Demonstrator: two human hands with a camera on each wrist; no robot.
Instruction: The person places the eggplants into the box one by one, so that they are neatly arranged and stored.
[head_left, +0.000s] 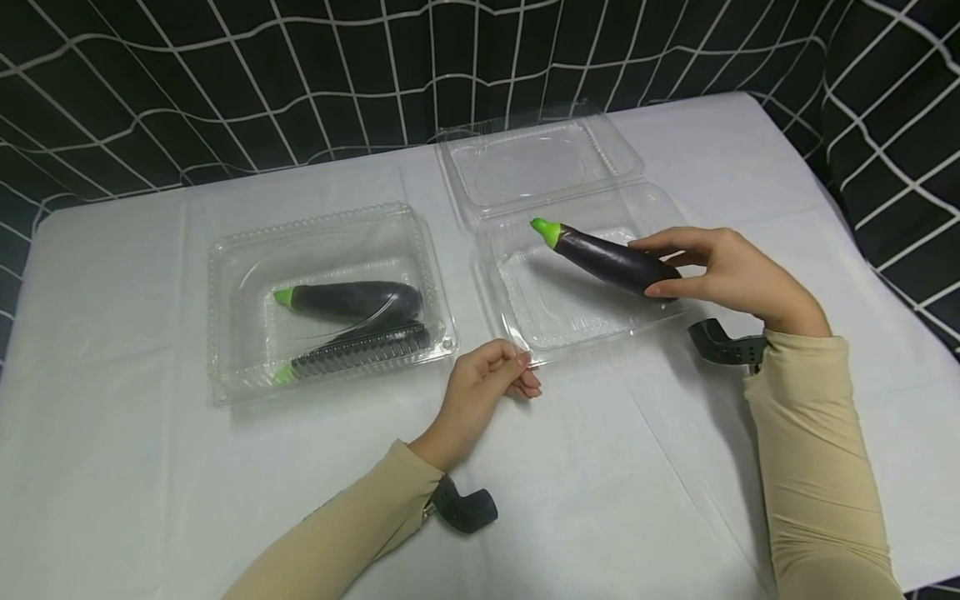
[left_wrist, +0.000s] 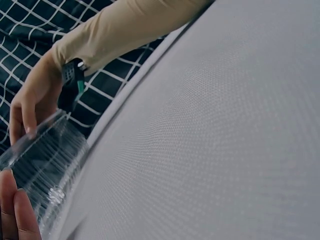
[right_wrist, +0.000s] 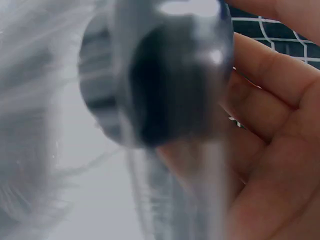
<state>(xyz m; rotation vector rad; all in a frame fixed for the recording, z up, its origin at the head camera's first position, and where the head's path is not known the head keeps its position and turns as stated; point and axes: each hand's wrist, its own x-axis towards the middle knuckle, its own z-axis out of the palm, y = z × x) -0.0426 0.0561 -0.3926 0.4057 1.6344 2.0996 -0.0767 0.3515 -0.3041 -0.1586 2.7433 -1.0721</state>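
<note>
My right hand (head_left: 731,271) grips a dark purple eggplant (head_left: 611,260) by its thick end, its green stem pointing left, over the base of an opened clear plastic clamshell container (head_left: 517,312). In the right wrist view the rounded eggplant end (right_wrist: 165,95) looks blurred behind clear plastic, with the fingers (right_wrist: 270,75) around its far side. My left hand (head_left: 483,379) pinches the container's near left corner between thumb and fingers. In the left wrist view, its fingertips (left_wrist: 22,210) are beside the clear container wall (left_wrist: 50,165).
Left of the hands stands a closed clear container (head_left: 240,292) with two eggplants (head_left: 352,298) inside. The opened container's lid (head_left: 540,162) lies folded back toward the far table edge. A white cloth covers the table (head_left: 112,467); dark grid-patterned fabric (head_left: 337,75) hangs behind it.
</note>
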